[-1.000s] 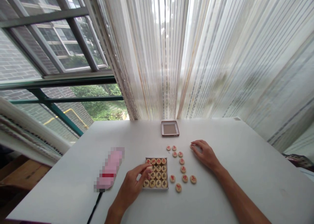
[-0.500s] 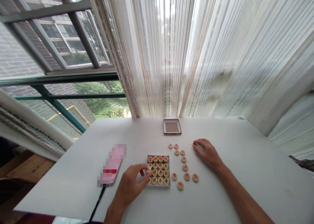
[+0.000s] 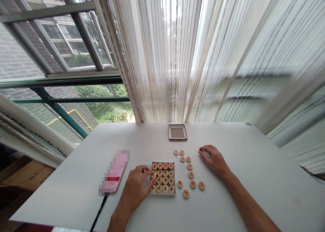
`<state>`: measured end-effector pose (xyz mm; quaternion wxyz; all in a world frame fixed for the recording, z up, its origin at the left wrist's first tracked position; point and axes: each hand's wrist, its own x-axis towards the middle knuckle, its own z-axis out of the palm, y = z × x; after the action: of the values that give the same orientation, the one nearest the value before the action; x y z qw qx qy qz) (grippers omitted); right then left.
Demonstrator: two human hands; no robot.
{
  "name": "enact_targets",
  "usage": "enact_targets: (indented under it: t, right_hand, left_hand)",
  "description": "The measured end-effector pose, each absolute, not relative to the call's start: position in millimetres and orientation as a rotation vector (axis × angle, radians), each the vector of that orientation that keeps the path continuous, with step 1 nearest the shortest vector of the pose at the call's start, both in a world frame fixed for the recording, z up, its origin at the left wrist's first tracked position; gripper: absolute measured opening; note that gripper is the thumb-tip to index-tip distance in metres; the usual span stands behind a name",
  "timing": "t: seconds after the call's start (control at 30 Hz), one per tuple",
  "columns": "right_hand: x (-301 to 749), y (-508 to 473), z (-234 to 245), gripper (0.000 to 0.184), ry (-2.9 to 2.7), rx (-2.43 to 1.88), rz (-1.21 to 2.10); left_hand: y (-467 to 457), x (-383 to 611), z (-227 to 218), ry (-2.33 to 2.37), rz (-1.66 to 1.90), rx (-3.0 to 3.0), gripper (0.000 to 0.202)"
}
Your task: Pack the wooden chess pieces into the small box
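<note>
My left hand (image 3: 135,186) pinches a round wooden Chinese chess piece (image 3: 153,174) with red lettering between thumb and fingertips. It is at the left edge of a shallow square box (image 3: 175,188). Rows of pieces fill this box: red-lettered ones (image 3: 166,166) at the far side, black-lettered ones (image 3: 165,181) nearer me. Right of the box, several loose red-lettered pieces (image 3: 190,166) lie scattered face up. Beyond them my right hand (image 3: 214,159) rests on the table, thumb and fingertips closed together; whether they hold anything is hidden.
The box's lid (image 3: 178,132), or a like shallow tray, lies at the table's far edge. To the left is a pink blurred-out object (image 3: 115,174) with a black strap (image 3: 99,211). String curtains (image 3: 167,56) hang behind the white table (image 3: 228,133).
The view has shifted slightly. My left hand still holds the red-lettered piece, now a little closer down to the box's left column. My right hand stays where it was.
</note>
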<state>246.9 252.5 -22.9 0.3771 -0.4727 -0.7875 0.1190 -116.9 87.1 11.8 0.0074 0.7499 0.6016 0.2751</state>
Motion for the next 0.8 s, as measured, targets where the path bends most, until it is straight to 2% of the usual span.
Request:
enact_targets:
  t: [0.17, 0.4, 0.8]
  right_hand:
    - [247, 253, -24, 0.021, -2.018, -1.204, 0.303]
    - [248, 255, -27, 0.021, -2.013, -1.202, 0.309]
    - [248, 253, -24, 0.020, -2.014, -1.218, 0.324]
  left_hand:
    - [87, -113, 9, 1.887, 0.782, 2.293, 0.014]
    - [87, -110, 5, 1.942, 0.828, 2.225, 0.019]
    - [94, -108, 0, 1.952, 0.871, 2.077, 0.012]
